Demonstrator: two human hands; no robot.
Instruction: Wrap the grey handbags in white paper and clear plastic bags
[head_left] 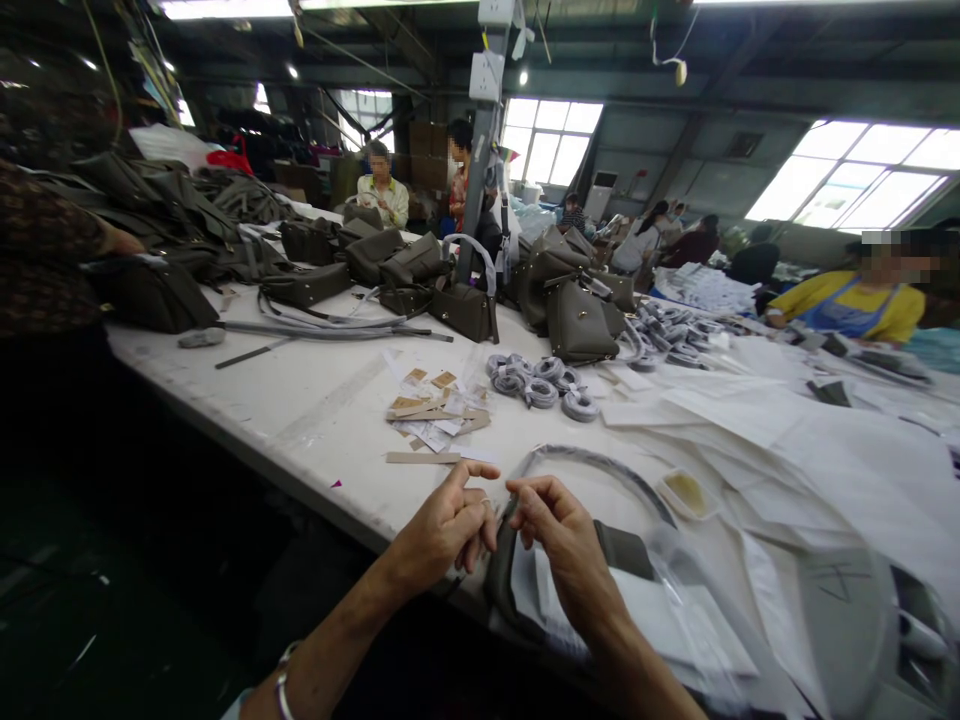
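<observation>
Left hand: half-curled, index finger extended. Right hand: thumb and fingertips nearly pinched; whether either holds anything thin, cannot tell. Bag: beneath the right hand, presumably for easy reach. Grey coils: beyond both hands, seemingly bundled against tangling.

- nearest bag: dk olive-grey
- table: white
- coils: lt grey
- sleeve at left: dk brown w/ lt pattern
- shirt at right: yellow; apron: blue
- 1 scrap: magenta
</observation>
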